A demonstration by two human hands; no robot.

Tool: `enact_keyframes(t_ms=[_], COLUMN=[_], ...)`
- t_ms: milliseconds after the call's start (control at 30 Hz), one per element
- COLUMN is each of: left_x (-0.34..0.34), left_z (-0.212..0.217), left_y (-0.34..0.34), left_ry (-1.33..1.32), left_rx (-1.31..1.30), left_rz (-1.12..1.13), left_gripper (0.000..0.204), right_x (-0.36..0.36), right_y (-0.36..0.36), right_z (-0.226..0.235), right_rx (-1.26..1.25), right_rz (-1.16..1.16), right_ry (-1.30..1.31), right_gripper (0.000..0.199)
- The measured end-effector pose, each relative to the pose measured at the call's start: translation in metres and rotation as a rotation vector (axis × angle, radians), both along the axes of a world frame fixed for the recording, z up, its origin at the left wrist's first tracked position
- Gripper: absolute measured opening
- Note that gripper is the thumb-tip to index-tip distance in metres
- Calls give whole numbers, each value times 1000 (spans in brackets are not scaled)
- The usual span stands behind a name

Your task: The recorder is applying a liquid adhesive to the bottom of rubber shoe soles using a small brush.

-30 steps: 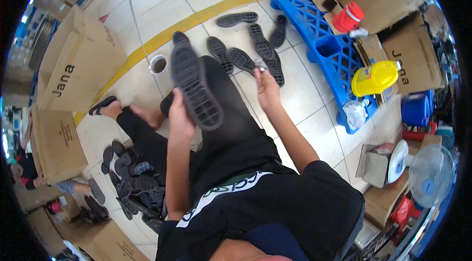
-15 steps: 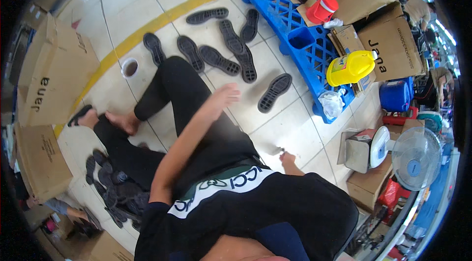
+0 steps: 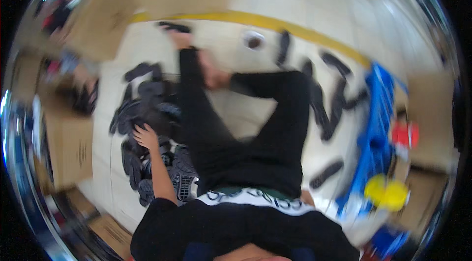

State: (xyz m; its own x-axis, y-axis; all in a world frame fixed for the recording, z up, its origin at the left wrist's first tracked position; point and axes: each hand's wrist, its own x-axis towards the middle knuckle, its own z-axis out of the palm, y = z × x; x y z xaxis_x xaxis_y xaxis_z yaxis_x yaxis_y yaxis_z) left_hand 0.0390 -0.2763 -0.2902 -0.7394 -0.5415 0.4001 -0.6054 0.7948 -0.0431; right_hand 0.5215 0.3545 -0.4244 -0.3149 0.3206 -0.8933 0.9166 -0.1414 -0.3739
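My left hand rests on the pile of black shoe soles heaped on the tiled floor at my left side, just beside my outstretched leg; the view is blurred, so I cannot tell whether the grip is spread over a sole or already pinching one. My right hand is largely hidden behind my hip at the lower right, with only a sliver of wrist in view, and its grip cannot be judged either. More soles lie singly in a loose row on the floor to my right, near the blue pallet, with one stray sole closer to me. A small cup stands by the yellow floor line, and cardboard boxes ring the work area. To take one sole cleanly, I judge it best to settle the fingers on the topmost piece only, pinch it at the narrow waist where the rubber is stiffest, and lift straight up so the neighbouring soles do not slide off the heap. Steadying the head first would help, since the pile is out of clear sight.
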Motion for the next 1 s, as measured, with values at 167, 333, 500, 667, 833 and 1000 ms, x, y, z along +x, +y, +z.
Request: enact_keyframes(t_ms=[167,333,500,667,833,1000], left_x=[155,161,148,141,137,109], left_z=[-74,-77,-57,-25,56,196], left_y=[-22,-20,-37,-25,-22,-27], left_ry=[-584,-490,-412,-812,-381,332], left_rx=[405,488,765,643,674,863], left_rz=[219,154,174,28,-268,-6], left_gripper=[66,55,57,62,51,40], right_x=[-163,-284,-418,-571,-620,-604], right_y=[85,141,159,77,-45,-86], right_z=[-17,-5,98,203,199,144], right_rx=[101,405,1425,1104,-2,-246], right_rz=[411,719,1352,539,132,-125], right_ry=[26,13,-118,866,1260,814], right_gripper=[20,22,22,21,20,20])
